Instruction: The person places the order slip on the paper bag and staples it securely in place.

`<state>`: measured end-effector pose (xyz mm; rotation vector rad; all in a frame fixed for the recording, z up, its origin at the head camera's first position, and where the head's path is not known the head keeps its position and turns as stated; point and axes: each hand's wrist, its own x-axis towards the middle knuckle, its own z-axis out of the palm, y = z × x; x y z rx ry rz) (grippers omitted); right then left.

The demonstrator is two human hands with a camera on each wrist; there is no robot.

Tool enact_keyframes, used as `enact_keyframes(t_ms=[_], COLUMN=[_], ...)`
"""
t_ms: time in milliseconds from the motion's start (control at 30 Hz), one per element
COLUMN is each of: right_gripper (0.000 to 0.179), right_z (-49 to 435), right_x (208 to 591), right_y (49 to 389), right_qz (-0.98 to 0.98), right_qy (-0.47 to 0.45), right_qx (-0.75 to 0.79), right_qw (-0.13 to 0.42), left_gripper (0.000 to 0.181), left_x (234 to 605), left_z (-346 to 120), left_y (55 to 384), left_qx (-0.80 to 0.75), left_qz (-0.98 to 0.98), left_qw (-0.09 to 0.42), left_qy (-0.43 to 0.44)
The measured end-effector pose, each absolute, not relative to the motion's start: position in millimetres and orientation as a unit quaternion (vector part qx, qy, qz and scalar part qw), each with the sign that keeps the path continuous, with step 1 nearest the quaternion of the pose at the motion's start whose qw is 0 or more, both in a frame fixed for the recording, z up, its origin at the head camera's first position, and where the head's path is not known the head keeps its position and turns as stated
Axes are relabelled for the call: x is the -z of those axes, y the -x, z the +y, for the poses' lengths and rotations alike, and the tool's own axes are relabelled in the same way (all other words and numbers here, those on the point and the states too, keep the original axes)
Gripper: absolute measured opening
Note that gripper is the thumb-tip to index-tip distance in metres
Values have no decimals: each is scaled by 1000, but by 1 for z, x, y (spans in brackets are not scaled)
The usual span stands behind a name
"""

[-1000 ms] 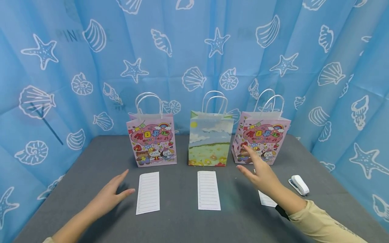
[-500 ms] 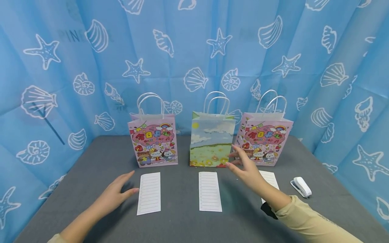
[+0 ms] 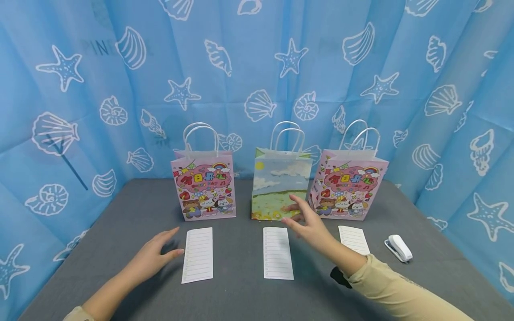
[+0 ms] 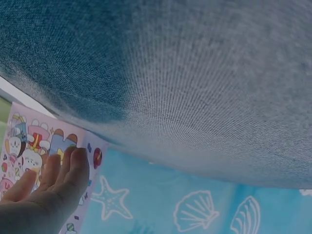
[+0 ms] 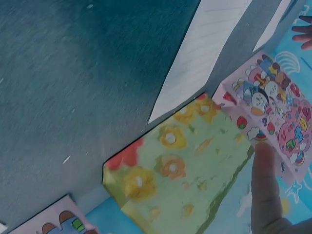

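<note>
Three paper gift bags with white handles stand in a row: a pink cartoon bag at left, a landscape bag in the middle and a second pink bag at right. In front of each lies a lined paper strip: the left strip, the middle strip and the right strip, partly behind the sleeve. My left hand hovers beside the left strip, fingers extended, holding nothing. My right hand reaches before the landscape bag's lower right, fingers spread, also holding nothing.
A white stapler rests on the grey table at the right. Behind the bags hangs a blue curtain with white shells and starfish, wrapping round both sides.
My right hand has moved left, from in front of the right pink bag to the landscape bag, uncovering more of the right strip. My left hand stays nearly still.
</note>
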<state>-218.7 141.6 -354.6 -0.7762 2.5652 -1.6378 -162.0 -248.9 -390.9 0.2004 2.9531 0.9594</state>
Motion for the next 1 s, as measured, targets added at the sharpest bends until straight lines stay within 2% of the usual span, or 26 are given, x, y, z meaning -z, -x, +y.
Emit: enact_keyframes(t_ms=[300, 1000], right_gripper=[62, 64], right_z=[130, 98], right_x=[361, 373], right_y=[217, 220], right_qz=[805, 784], right_qy=[272, 242], right_qx=[527, 561], right_qw=[21, 106], left_gripper=[69, 68], left_x=[391, 392], left_z=[-246, -245], left_y=[166, 170], left_qx=[-307, -314], left_qz=[950, 948], left_qw=[24, 33], left_qy=[-54, -42])
